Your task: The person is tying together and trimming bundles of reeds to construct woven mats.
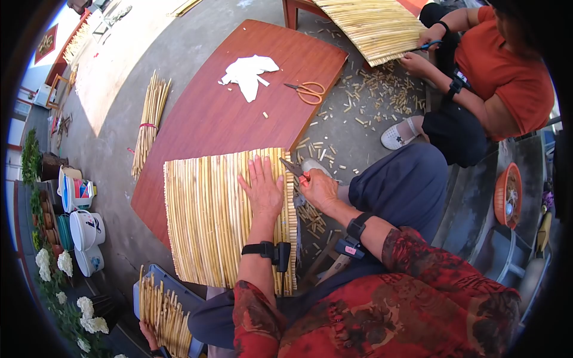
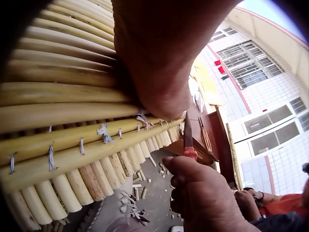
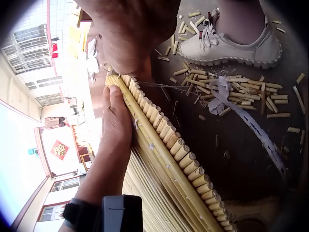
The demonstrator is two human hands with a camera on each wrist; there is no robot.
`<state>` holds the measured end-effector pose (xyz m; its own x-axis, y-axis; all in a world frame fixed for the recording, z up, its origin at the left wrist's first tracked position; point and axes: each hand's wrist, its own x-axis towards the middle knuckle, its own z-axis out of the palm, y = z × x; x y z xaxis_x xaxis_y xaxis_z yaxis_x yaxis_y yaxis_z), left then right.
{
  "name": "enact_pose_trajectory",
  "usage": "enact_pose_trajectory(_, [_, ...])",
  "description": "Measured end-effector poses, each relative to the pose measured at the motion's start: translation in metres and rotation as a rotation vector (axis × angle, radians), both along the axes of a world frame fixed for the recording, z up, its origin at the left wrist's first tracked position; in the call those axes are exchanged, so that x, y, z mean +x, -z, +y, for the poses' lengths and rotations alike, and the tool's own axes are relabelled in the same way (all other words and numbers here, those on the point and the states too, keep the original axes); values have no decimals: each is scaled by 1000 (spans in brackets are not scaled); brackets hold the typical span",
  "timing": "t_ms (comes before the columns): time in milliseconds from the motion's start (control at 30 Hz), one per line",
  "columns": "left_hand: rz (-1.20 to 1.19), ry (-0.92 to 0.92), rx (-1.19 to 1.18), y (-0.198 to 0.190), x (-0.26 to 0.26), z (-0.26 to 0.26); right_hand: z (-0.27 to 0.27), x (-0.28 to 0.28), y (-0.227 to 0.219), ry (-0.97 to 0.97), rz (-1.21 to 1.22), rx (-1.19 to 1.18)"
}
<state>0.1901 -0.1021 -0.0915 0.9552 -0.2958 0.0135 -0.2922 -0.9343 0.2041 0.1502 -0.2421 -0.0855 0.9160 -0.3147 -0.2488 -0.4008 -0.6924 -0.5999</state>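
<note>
A mat of pale yellow stalks point(image 1: 200, 221), laced with thread along its edge, lies partly on the red-brown table and reaches towards the person's lap. My left hand point(image 1: 262, 191) rests flat on it with the fingers spread, near the right-hand edge. My right hand point(image 1: 320, 191) grips red-handled shears point(image 1: 291, 167), whose dark blades are at the far corner of that edge. In the left wrist view, the cut stalk ends point(image 2: 89, 181) stick out below the laced border, and the shears' blade point(image 2: 189, 135) points up beside the corner.
On the table point(image 1: 209, 107) lie a crumpled white cloth point(image 1: 249, 74) and orange-handled scissors point(image 1: 309, 92). Cut stalk pieces point(image 1: 376, 92) litter the floor. Another person point(image 1: 501, 77) trims a second mat point(image 1: 376, 27). A stalk bundle point(image 1: 149, 122) and a blue tub point(image 1: 190, 298) are at left.
</note>
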Motion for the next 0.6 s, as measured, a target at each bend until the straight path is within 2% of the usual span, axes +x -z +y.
enact_pose_trajectory(333, [59,-13,-12,-1,1,3,-9,-2,-19,55,102,84])
enact_pose_trajectory(400, [74,-16,-24,-1,7,11,-17,-2,-7,113,-104,87])
enact_pose_trajectory(467, [16,-52,8,2,10,23,-60,30,-44,243,-258,128])
enact_pose_trajectory(500, [8,-30,7,2,6,29,-68,22,-54,264,-268,125])
enact_pose_trajectory(567, [83,-94,32,1,17,34,-83,42,-75,113,-233,9])
enact_pose_trajectory(600, [97,-87,37,-3,16,35,-76,36,-68,67,-216,10])
